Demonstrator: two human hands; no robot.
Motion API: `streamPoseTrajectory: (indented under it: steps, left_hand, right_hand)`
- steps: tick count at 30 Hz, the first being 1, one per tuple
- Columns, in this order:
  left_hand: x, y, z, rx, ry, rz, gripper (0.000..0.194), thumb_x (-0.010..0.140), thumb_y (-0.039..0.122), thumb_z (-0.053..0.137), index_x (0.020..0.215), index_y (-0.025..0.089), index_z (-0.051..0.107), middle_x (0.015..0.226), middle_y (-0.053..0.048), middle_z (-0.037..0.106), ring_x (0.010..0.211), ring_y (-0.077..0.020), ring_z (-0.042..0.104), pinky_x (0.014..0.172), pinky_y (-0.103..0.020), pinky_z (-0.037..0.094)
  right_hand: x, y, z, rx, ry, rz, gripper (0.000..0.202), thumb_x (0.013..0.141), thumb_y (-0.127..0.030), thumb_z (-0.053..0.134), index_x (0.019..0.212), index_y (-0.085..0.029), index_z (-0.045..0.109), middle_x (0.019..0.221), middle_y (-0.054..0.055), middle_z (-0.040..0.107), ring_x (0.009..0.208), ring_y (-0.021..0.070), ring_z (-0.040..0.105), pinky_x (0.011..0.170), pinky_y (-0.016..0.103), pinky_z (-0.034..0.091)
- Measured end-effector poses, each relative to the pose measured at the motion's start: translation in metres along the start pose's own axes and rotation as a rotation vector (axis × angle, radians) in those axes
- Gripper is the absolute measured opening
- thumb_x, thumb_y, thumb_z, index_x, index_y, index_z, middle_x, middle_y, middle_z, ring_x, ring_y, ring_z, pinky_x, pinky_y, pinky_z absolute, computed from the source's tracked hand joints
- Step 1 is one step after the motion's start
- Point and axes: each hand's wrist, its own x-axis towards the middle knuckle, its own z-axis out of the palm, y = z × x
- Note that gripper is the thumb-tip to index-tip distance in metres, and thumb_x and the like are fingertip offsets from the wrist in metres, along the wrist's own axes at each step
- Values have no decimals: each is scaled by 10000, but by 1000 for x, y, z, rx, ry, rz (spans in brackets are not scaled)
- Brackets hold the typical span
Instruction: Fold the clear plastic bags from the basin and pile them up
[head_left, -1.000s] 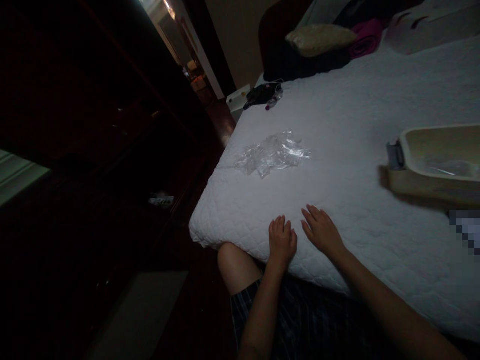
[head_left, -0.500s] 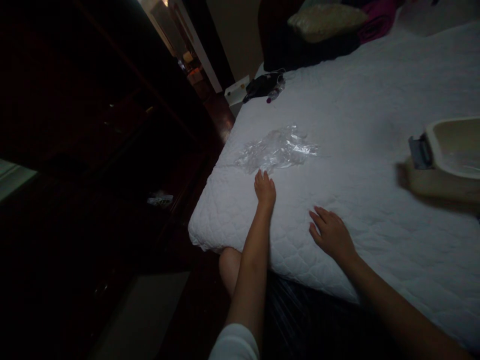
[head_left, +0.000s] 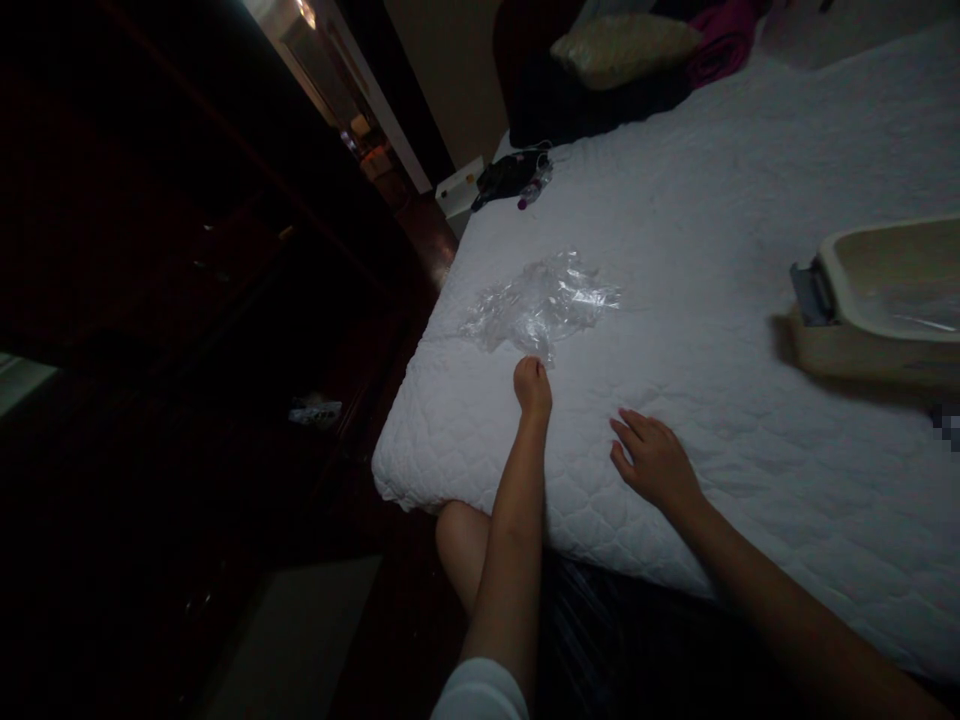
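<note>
A crumpled clear plastic bag (head_left: pixel 544 298) lies spread on the white quilted mattress (head_left: pixel 690 290). At its near edge my left hand (head_left: pixel 532 386) is closed, fingers curled on a corner of the plastic, which stretches a little toward the hand. My right hand (head_left: pixel 655 460) rests over the mattress to the right, fingers apart, with nothing in it. Off to the right of both hands stands a cream plastic bin (head_left: pixel 814 345) with a grey clip on its rim; its right side is cut off by the picture edge.
At the far end lie a yellowish pillow (head_left: pixel 626 50), a rolled magenta cloth (head_left: pixel 721 42) and dark fabric. A black item (head_left: pixel 510 175) and a small clear bottle with a purple cap (head_left: pixel 534 188) sit at the far left corner. Dark wooden furniture (head_left: pixel 150 250) fills the left.
My left hand has gone from outstretched fingers to a closed grip at the plastic bag's edge, pulling it slightly nearer. My right hand stays much the same. The view has shifted slightly.
</note>
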Motion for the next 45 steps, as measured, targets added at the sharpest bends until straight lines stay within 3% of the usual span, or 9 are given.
streamPoseTrajectory:
  steps: [6, 12, 20, 27, 32, 36, 40, 42, 45]
  left_hand:
    - [-54, 24, -10, -107, -33, 26, 175, 833, 67, 505, 917, 160, 627, 901, -51, 656, 857, -159, 629, 808, -289, 511]
    - [-114, 44, -19, -388, -84, 101, 222, 794, 74, 543, 973, 175, 626, 996, -59, 659, 942, -169, 629, 846, -322, 528]
    - [-167, 55, -24, -552, -100, 175, 159, 759, 105, 584, 891, 188, 620, 945, -45, 678, 917, -170, 641, 847, -339, 540]
    - [-169, 53, -30, -709, -176, -28, 75, 760, 198, 650, 823, 175, 618, 871, -26, 668, 836, -151, 632, 775, -286, 526]
    - [-159, 50, -35, -873, -232, -248, 174, 732, 277, 705, 824, 164, 610, 740, 9, 630, 713, -117, 599, 704, -240, 493]
    - [-160, 52, -36, -941, -233, -184, 234, 725, 357, 721, 794, 163, 609, 736, 3, 620, 721, -123, 588, 714, -247, 482]
    - [-163, 57, -37, -833, -260, -69, 177, 737, 315, 711, 792, 168, 629, 804, -19, 635, 786, -143, 589, 771, -280, 488]
    - [-164, 59, -39, -776, -272, -31, 129, 739, 270, 700, 788, 168, 638, 827, -25, 641, 812, -149, 588, 792, -290, 483]
    - [-163, 60, -41, -769, -270, -15, 89, 733, 233, 686, 778, 170, 643, 819, -22, 636, 814, -152, 584, 796, -290, 472]
  right_hand:
    - [0, 1, 2, 25, 19, 0, 336, 874, -273, 472, 1120, -126, 649, 1236, 175, 616, 1125, 276, 576, 974, 463, 437]
    - [-2, 3, 5, 97, 86, 21, 335, 874, -280, 467, 1111, -128, 649, 1192, 169, 643, 1103, 274, 594, 963, 471, 452]
    - [-13, 13, -21, 336, 285, 296, 304, 874, -286, 437, 1062, -185, 653, 980, 106, 696, 900, 238, 654, 835, 426, 530]
    - [-24, 22, -23, 391, 310, 364, 305, 849, -305, 482, 1093, -179, 615, 1000, 114, 680, 826, 222, 658, 780, 402, 541]
    - [-27, 11, -26, 172, 328, 139, 355, 852, -281, 485, 1183, -172, 552, 1087, 144, 654, 998, 264, 622, 876, 438, 506]
    - [-28, 9, -28, 79, 304, -21, 518, 844, -283, 537, 1337, -178, 415, 1301, 165, 561, 1201, 291, 534, 958, 466, 470]
    - [-29, 9, -28, 9, 351, -118, 650, 838, -238, 564, 1426, -184, 292, 1352, 172, 525, 1264, 293, 487, 979, 462, 452]
    - [-28, 8, -29, -7, 380, -215, 648, 837, -206, 566, 1428, -173, 303, 1338, 172, 541, 1251, 285, 500, 970, 449, 458]
    - [-27, 8, -29, -17, 394, -319, 475, 849, -165, 548, 1316, -143, 464, 1202, 159, 632, 1144, 264, 576, 919, 426, 489]
